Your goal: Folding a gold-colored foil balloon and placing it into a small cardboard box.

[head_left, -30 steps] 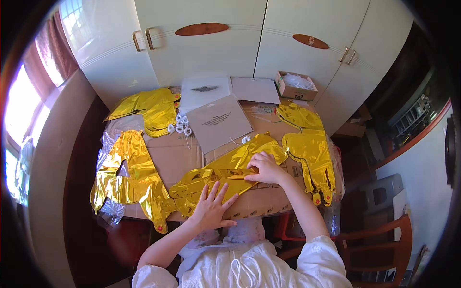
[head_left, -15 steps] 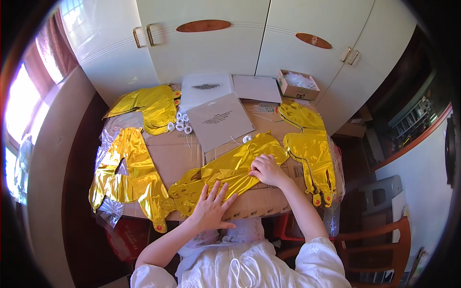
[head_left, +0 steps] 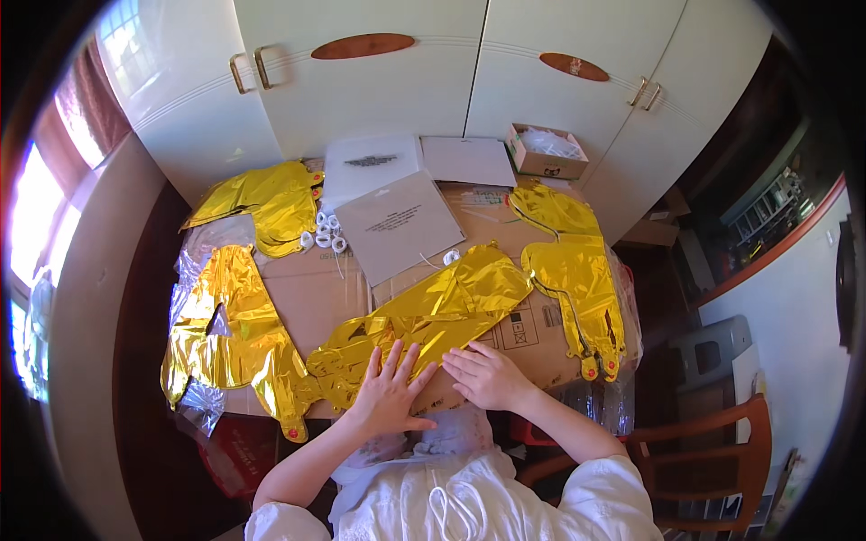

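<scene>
Flat on the cardboard in front of me lies a long gold foil balloon (head_left: 433, 307), deflated and creased. My left hand (head_left: 388, 392) presses on its near left part with the fingers spread. Beside it, my right hand (head_left: 487, 374) lies with fingers stretched out at the balloon's near edge, holding nothing. An A-shaped gold foil balloon (head_left: 239, 334) is at the left, touching the middle one. Further gold foil balloons lie at the back left (head_left: 271, 203) and at the right (head_left: 573, 279).
A cardboard sheet (head_left: 316, 302) covers the table. Grey printed packets (head_left: 397, 230) and small white ribbon rolls (head_left: 332, 236) lie behind the balloon. A small box (head_left: 546, 151) of clear plastic pieces stands at the back right. White cabinets (head_left: 361, 90) rise behind; a wooden chair (head_left: 704, 464) is at right.
My right hand has let go of the middle balloon's foil and moved toward me and left, its fingers now straight. The left hand has stayed on the balloon. The view has shifted slightly.
</scene>
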